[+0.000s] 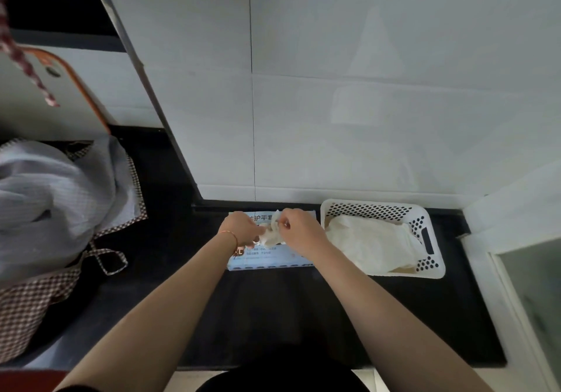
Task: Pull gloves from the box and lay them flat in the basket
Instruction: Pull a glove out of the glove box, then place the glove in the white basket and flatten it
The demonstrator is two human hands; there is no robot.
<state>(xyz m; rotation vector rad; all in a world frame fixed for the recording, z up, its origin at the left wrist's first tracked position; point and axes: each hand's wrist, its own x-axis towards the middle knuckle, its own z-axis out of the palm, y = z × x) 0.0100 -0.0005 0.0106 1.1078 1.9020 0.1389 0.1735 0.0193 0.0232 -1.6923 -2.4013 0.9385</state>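
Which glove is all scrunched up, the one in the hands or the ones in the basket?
The glove held over the blue box is scrunched, pinched between the left hand and right hand. The gloves in the white basket lie spread out flat.

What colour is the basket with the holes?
White: the basket, best seen in the head view.

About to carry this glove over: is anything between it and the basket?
Nothing visible. Both hands, left and right, hold the crumpled glove above the glove box; the white perforated basket sits directly right of the box, open-topped, with gloves already lying inside.
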